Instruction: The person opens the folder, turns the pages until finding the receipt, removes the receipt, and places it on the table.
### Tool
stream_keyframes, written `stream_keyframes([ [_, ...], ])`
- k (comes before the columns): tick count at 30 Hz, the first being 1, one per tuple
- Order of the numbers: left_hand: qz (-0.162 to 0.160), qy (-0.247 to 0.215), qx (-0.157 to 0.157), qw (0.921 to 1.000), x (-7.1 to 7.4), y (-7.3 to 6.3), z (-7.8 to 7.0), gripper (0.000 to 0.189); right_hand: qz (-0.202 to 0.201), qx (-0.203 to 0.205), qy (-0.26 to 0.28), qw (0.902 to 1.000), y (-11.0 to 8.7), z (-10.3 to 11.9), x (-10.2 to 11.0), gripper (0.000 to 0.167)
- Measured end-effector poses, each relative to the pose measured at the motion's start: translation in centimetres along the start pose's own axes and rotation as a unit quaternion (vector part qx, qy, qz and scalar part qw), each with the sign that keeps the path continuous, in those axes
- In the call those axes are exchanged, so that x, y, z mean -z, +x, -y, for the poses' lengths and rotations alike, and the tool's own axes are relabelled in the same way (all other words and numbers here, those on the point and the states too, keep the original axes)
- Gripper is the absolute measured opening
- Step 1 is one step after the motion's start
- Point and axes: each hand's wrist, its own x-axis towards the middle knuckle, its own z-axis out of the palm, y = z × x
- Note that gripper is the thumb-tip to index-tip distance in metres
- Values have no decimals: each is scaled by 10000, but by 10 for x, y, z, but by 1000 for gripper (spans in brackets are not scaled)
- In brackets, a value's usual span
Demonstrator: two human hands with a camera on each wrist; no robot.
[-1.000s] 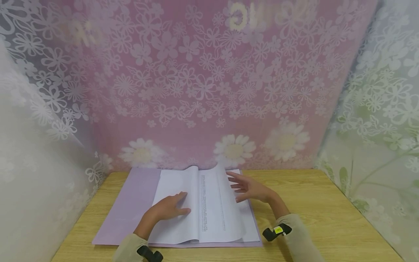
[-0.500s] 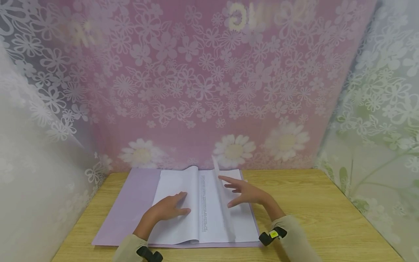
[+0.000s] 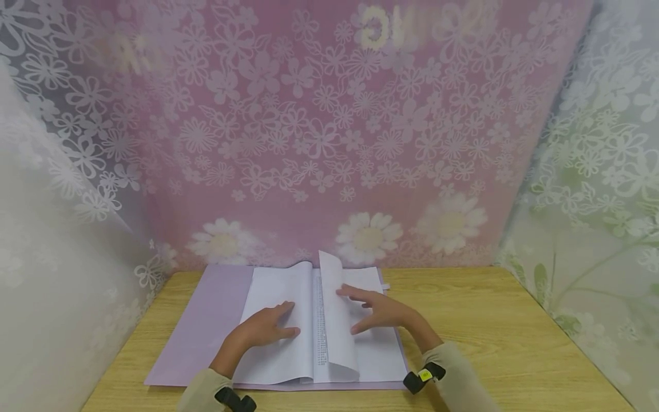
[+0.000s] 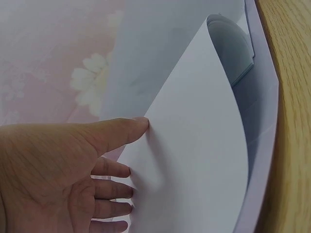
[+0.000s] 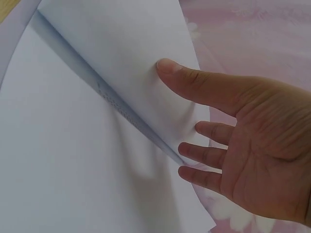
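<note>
A purple folder (image 3: 187,337) lies spread open on the table, with white printed pages inside. My left hand (image 3: 259,327) rests on the left-hand pages (image 3: 273,360), fingers extended and thumb apart. In the left wrist view, those pages bow up in a curve beside the hand (image 4: 63,174). Over the right half, a white page (image 3: 337,337) stands raised and curled toward the left. My right hand (image 3: 386,312) touches its back with index fingertip and thumb, the fingers spread. The right wrist view shows the thumb of that hand (image 5: 257,145) against the lifted page (image 5: 121,39).
The wooden table (image 3: 494,332) extends on both sides of the folder. A pink flowered curtain (image 3: 319,143) hangs directly behind its far edge. Pale flowered curtains (image 3: 607,171) enclose the sides. Black straps with cameras (image 3: 424,376) sit on both wrists.
The right-hand page has swung up and leftward, from nearly flat to raised and curled over. My right hand has moved left with it. The left hand has stayed in place.
</note>
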Motion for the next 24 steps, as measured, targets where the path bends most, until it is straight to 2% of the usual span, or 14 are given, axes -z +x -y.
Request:
stream_keyframes([
  [15, -83, 23, -135, 9999, 2, -2, -2, 75, 31, -219, -501, 9985, 3, 10, -13, 81],
  [24, -269, -2, -307, 9992, 2, 1, -1, 71, -41, -228, -512, 9984, 4, 13, -19, 77],
])
